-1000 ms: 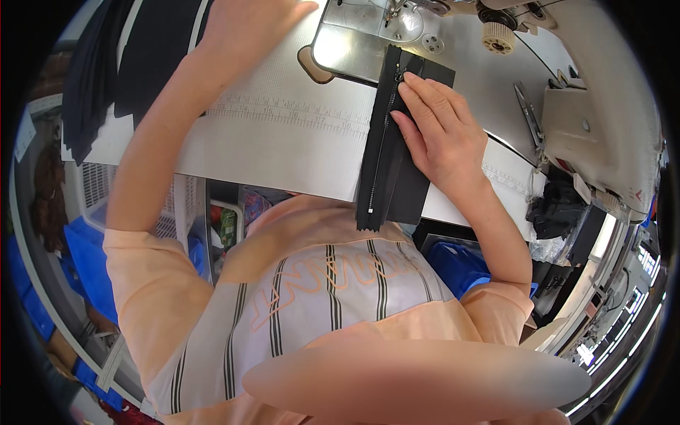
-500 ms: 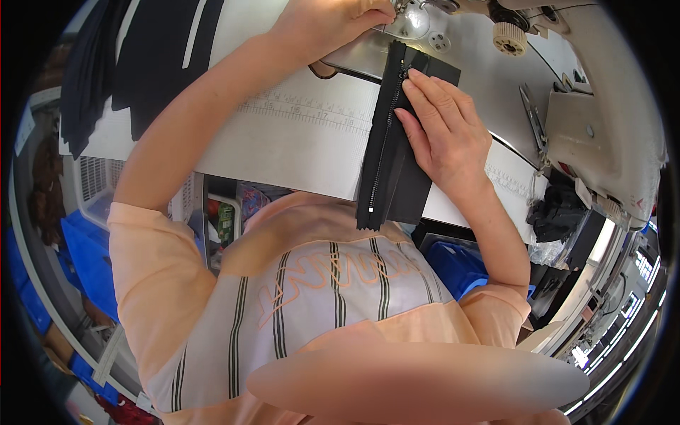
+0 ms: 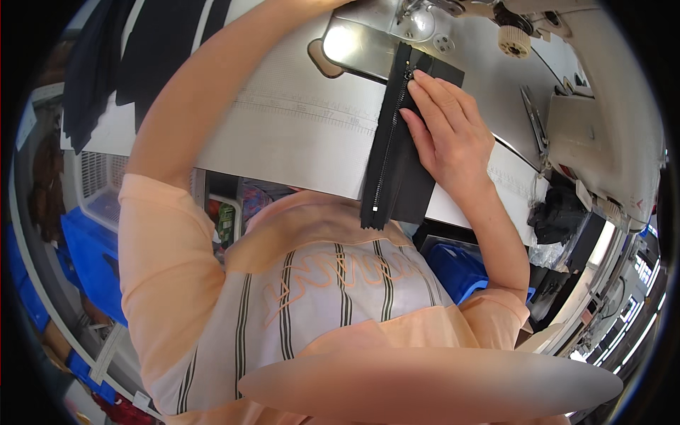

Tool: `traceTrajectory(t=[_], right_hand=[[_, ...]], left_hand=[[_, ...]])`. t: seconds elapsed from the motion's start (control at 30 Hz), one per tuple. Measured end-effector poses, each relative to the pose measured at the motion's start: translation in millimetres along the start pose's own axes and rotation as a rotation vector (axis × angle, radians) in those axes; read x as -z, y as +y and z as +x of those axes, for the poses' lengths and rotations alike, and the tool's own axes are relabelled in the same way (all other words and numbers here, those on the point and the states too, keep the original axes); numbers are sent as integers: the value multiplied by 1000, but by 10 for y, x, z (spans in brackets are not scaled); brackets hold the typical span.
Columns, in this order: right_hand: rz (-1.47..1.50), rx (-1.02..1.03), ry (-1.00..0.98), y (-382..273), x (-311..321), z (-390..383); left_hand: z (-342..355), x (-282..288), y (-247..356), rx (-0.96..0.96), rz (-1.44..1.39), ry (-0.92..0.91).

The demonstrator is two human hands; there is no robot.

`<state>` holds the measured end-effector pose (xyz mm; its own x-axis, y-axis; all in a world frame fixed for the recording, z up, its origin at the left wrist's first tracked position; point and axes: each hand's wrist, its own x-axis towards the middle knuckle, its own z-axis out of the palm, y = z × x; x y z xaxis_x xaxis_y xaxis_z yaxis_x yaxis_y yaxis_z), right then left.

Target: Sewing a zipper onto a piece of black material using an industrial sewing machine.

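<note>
A black zipper with metal teeth lies lengthwise along a black fabric strip, its lower end hanging over the table's near edge. My right hand lies on top of the strip, fingers stretched out and thumb apart. Its fingertips touch the zipper beside the slider near the far end. Only the edge of my left hand shows at the top of the picture, beyond the table's metal plate; its fingers are out of sight.
The sewing machine stands at the right, its needle area at the top. Scissors lie beside its base. Black fabric pieces cover the far left of the white table. A white basket and blue bins sit below.
My left hand has moved away from the machine's needle area, up and left, mostly leaving the picture. My right hand stays on the zipper strip.
</note>
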<state>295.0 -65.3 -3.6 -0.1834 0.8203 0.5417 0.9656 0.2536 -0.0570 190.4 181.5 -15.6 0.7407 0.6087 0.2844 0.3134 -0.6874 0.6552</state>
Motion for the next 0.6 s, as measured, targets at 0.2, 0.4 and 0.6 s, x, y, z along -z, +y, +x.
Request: traceTrajectory(t=[0.2,0.4,0.6], right_hand=[[-25,5,-27,-3,20,9],[-19,17,-16,2,26,15],[-46,25,-3,63,-8,-15]], left_hand=[[-499,449,-79,-71,246,67],[-1638,1131,-286,-45,416,63],[-1391,914,177,-173,425,73]])
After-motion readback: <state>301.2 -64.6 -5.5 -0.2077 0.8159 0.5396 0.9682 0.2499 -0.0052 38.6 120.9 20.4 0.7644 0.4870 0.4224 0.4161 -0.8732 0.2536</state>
